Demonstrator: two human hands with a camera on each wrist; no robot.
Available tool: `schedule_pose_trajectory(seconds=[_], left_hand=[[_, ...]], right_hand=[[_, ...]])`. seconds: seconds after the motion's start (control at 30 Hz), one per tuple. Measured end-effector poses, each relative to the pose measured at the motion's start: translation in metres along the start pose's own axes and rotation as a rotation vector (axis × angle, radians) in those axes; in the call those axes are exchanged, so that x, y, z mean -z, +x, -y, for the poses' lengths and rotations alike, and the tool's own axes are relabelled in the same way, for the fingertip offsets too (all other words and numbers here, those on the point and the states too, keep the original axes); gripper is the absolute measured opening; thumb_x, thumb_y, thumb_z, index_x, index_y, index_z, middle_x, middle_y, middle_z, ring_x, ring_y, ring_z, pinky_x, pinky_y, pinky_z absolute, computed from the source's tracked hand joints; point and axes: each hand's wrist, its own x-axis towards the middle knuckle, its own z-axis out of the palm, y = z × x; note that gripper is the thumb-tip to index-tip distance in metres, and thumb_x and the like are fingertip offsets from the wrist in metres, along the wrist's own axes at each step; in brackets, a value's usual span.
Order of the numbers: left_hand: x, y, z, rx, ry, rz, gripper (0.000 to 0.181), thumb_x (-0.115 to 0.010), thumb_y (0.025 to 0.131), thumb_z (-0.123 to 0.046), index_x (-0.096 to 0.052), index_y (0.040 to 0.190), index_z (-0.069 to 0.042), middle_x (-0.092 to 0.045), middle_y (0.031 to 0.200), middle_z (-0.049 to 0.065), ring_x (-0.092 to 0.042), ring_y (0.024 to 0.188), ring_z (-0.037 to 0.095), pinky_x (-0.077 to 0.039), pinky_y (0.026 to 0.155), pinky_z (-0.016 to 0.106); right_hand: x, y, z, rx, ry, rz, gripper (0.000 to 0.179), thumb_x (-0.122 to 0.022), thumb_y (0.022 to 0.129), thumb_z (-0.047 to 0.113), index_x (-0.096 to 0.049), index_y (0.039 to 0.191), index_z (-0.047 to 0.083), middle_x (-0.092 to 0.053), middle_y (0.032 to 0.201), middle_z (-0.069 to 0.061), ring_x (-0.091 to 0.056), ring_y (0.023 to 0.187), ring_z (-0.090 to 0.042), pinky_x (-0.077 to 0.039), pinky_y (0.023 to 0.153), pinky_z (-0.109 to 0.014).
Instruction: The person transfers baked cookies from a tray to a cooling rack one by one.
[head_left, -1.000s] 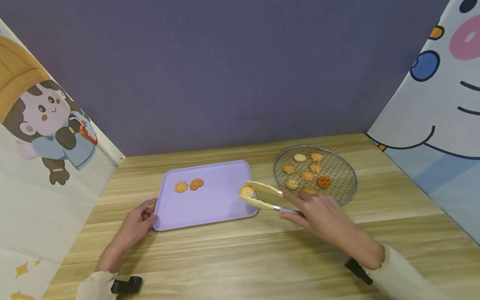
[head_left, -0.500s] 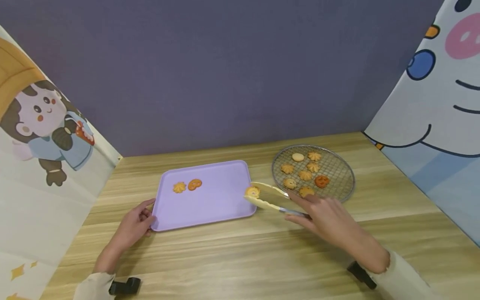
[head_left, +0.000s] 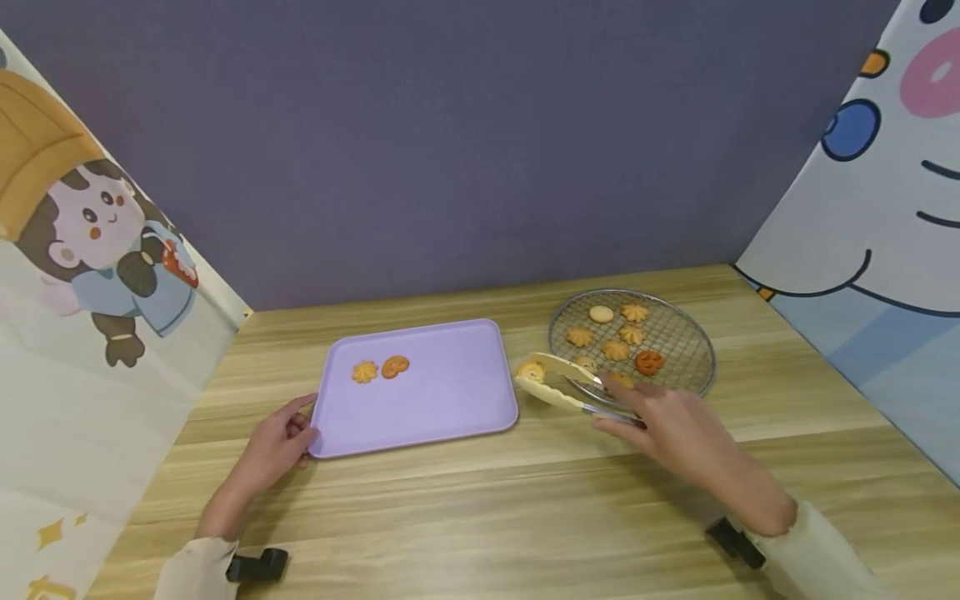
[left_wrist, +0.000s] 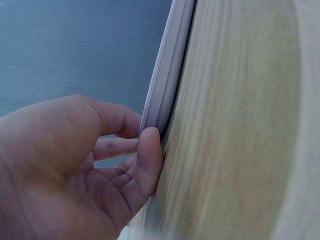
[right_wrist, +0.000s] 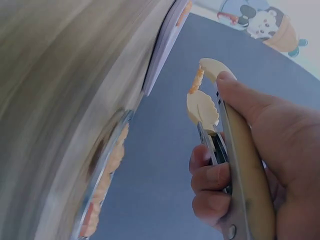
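Note:
My right hand [head_left: 678,429] grips a pair of tongs [head_left: 558,398] with pale yellow scalloped tips. Between those tips is a round golden cookie [head_left: 532,372], held in the gap between tray and rack. The right wrist view shows the fingers wrapped round the tongs' handles, with the cookie [right_wrist: 197,80] on edge. At the near left corner of a lilac tray [head_left: 435,408], my left hand [head_left: 270,446] pinches the rim. In the left wrist view, thumb and fingers meet at the tray's edge [left_wrist: 162,95]. On the tray lie a flower-shaped cookie [head_left: 364,372] and a pretzel-shaped cookie [head_left: 395,367].
A round wire rack [head_left: 686,354] stands right of the tray. It bears several cookies, among them a pale oval one [head_left: 601,314] and a reddish pretzel-shaped one [head_left: 648,362]. A dark wall [head_left: 480,150] closes off the wooden table's [head_left: 465,517] back; printed panels flank both sides.
My right hand and the tongs have moved right, carrying the cookie from over the tray's right edge to the gap beside the rack. My left hand has stayed at the tray corner.

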Motion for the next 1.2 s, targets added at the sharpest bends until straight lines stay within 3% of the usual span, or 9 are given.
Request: schedule_pose_trajectory(seconds=[0.27, 0.7, 1.2], left_hand=[[-0.001, 0.0, 0.002, 0.01, 0.005, 0.0, 0.051, -0.053, 0.084, -0.001, -0.037, 0.132, 0.002, -0.052, 0.086, 0.016, -0.053, 0.056, 0.015, -0.051, 0.043, 0.027], [-0.001, 0.0, -0.001, 0.024, 0.015, 0.008, 0.051, -0.052, 0.084, -0.002, -0.036, 0.132, 0.002, -0.052, 0.087, 0.016, -0.053, 0.058, 0.015, -0.051, 0.044, 0.027], [-0.001, -0.001, -0.003, 0.012, 0.012, 0.006, 0.051, -0.052, 0.085, -0.002, -0.036, 0.132, 0.004, -0.053, 0.087, 0.017, -0.053, 0.057, 0.015, -0.051, 0.043, 0.027]], right_hand=[[-0.004, -0.003, -0.014, -0.017, 0.02, 0.002, 0.057, -0.063, 0.076, 0.049, -0.055, 0.124, 0.02, -0.036, 0.052, 0.014, -0.024, 0.036, 0.002, -0.022, 0.032, -0.014], [-0.001, -0.008, -0.034, -0.058, -0.013, -0.003, 0.057, -0.062, 0.075, 0.052, -0.057, 0.121, 0.018, -0.035, 0.054, 0.012, -0.027, 0.041, -0.001, -0.023, 0.035, -0.017], [0.005, -0.013, -0.064, -0.213, 0.015, 0.058, 0.062, -0.061, 0.076, 0.053, -0.052, 0.127, 0.018, -0.031, 0.046, 0.008, -0.024, 0.036, -0.005, -0.023, 0.033, -0.022]])
